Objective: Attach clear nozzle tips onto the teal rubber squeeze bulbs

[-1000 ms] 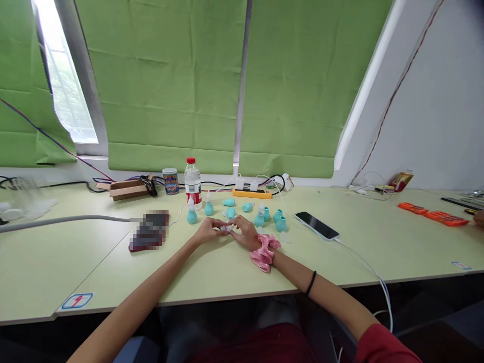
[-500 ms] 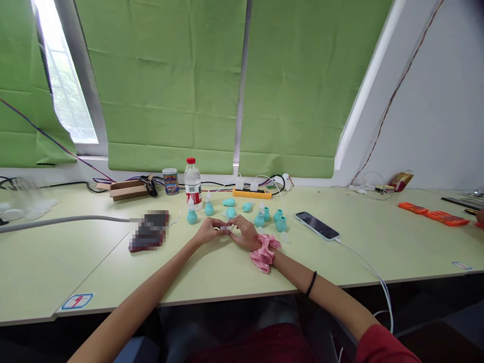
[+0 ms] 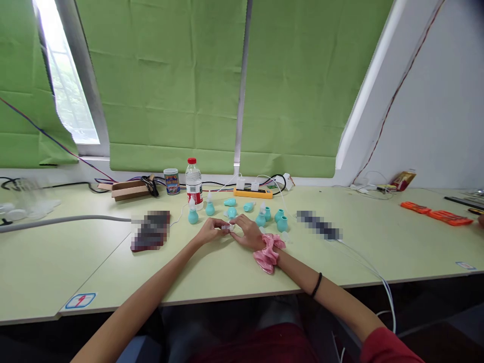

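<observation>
Fingers closed, my left hand [image 3: 210, 230] and my right hand [image 3: 246, 233] meet over the table and pinch a small clear plastic piece [image 3: 228, 228] between them. Its exact kind is too small to make out. Just beyond them lies a turquoise bulb [image 3: 232, 213], partly hidden by my right hand. To the left stand two turquoise bulbs with clear tips, one a nasal-aspirator-like bulb [image 3: 193, 217], the other a similar bulb [image 3: 209, 207]. Several more bulbs, among them an open-necked bulb [image 3: 282, 224], stand to the right. A pink scrunchie [image 3: 269, 253] circles my right wrist.
Behind the bulbs are a red-capped water bottle [image 3: 194, 184], a can [image 3: 172, 181] and a yellow power strip [image 3: 252, 193]. A blurred-out dark device [image 3: 151, 231] lies left, a phone [image 3: 319, 225] with a cable right. Orange packages [image 3: 448, 217] and a cardboard box [image 3: 130, 189] lie farther off.
Both hands stay together on the clear piece, which has shifted slightly and shows a little more between the fingers. The whole view has moved slightly.
</observation>
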Demonstrator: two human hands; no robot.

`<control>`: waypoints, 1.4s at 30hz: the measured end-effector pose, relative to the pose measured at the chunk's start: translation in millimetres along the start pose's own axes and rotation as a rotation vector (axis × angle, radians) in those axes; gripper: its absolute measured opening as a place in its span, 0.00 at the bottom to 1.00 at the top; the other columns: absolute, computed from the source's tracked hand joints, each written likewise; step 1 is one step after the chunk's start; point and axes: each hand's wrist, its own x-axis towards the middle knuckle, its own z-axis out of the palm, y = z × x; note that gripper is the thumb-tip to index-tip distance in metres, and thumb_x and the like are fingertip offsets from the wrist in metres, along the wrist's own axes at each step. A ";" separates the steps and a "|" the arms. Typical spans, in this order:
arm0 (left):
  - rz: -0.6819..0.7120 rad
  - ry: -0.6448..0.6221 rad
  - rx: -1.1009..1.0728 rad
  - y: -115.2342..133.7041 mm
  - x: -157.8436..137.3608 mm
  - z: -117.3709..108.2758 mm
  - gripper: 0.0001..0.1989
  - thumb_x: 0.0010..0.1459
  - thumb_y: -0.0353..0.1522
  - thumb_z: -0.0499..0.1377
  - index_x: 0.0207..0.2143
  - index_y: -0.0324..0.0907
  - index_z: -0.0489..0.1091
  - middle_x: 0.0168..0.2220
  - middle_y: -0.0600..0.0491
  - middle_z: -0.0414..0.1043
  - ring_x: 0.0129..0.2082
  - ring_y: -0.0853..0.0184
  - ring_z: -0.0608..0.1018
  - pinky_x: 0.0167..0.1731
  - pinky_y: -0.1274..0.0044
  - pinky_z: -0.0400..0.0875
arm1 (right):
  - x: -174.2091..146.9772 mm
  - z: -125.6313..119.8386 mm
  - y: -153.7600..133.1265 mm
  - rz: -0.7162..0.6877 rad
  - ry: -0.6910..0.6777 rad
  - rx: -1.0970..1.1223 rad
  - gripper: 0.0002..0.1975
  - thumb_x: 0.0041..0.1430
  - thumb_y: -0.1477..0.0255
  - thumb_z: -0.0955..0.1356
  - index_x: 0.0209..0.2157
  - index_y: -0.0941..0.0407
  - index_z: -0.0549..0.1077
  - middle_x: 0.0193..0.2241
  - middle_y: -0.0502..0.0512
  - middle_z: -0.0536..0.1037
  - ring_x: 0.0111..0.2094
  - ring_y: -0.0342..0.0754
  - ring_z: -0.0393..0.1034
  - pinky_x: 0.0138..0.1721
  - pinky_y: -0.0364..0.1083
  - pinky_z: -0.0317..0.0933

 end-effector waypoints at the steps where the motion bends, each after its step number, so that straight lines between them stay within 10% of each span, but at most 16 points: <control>1: -0.009 0.002 -0.015 0.0 -0.1 0.1 0.15 0.40 0.33 0.60 0.32 0.34 0.72 0.28 0.48 0.73 0.29 0.65 0.73 0.31 0.75 0.66 | -0.9 -5.6 0.0 -0.024 -0.012 -0.028 0.11 0.49 0.74 0.63 0.38 0.55 0.64 0.33 0.56 0.70 0.38 0.51 0.62 0.36 0.50 0.61; 6: -0.044 0.015 -0.042 0.5 -0.8 2.2 0.14 0.39 0.33 0.61 0.30 0.34 0.71 0.24 0.50 0.72 0.24 0.67 0.73 0.26 0.77 0.66 | -16.9 -55.0 15.6 -0.028 0.036 -0.197 0.09 0.51 0.72 0.62 0.37 0.54 0.65 0.33 0.55 0.70 0.38 0.51 0.62 0.38 0.50 0.59; 10: -0.055 0.061 -0.022 -1.8 0.1 3.1 0.15 0.39 0.35 0.60 0.30 0.34 0.71 0.23 0.51 0.70 0.20 0.70 0.71 0.22 0.79 0.65 | -38.8 -95.4 45.4 0.381 0.171 -0.446 0.12 0.49 0.66 0.63 0.36 0.57 0.66 0.33 0.57 0.70 0.38 0.52 0.62 0.36 0.48 0.58; 14: -0.017 0.060 -0.021 -6.2 1.0 2.7 0.20 0.39 0.35 0.60 0.37 0.36 0.69 0.20 0.55 0.67 0.18 0.73 0.67 0.19 0.81 0.62 | -57.0 -105.2 66.9 0.870 -0.080 -0.557 0.22 0.44 0.55 0.63 0.36 0.56 0.67 0.30 0.57 0.72 0.32 0.52 0.66 0.27 0.46 0.56; 17: 0.005 0.027 0.033 -8.1 1.2 1.3 0.22 0.40 0.36 0.60 0.40 0.36 0.69 0.19 0.56 0.66 0.17 0.74 0.66 0.19 0.81 0.61 | -62.9 -98.0 71.0 0.978 -0.216 -0.480 0.18 0.44 0.57 0.63 0.31 0.56 0.70 0.26 0.55 0.73 0.29 0.51 0.67 0.24 0.44 0.55; 25: -0.038 0.041 0.024 -13.7 3.8 -1.0 0.21 0.37 0.38 0.62 0.35 0.35 0.71 0.20 0.54 0.68 0.17 0.74 0.66 0.18 0.80 0.61 | -36.2 -92.8 32.4 0.430 0.325 -0.254 0.12 0.45 0.65 0.64 0.32 0.57 0.65 0.36 0.59 0.69 0.36 0.50 0.65 0.34 0.47 0.61; 34: 0.014 0.346 0.014 -14.0 7.4 -9.4 0.15 0.31 0.37 0.65 0.21 0.36 0.70 0.29 0.49 0.71 0.30 0.65 0.72 0.28 0.77 0.67 | 15.7 -5.6 -17.6 0.157 0.076 0.074 0.13 0.44 0.73 0.63 0.36 0.55 0.62 0.33 0.54 0.68 0.35 0.49 0.64 0.36 0.47 0.60; 42: -0.056 0.185 -0.127 -10.5 6.7 -11.5 0.18 0.38 0.43 0.61 0.19 0.36 0.64 0.16 0.55 0.65 0.16 0.73 0.68 0.17 0.80 0.63 | -0.2 16.4 2.8 0.195 0.008 0.050 0.15 0.43 0.77 0.61 0.37 0.55 0.63 0.33 0.54 0.67 0.35 0.49 0.63 0.36 0.47 0.60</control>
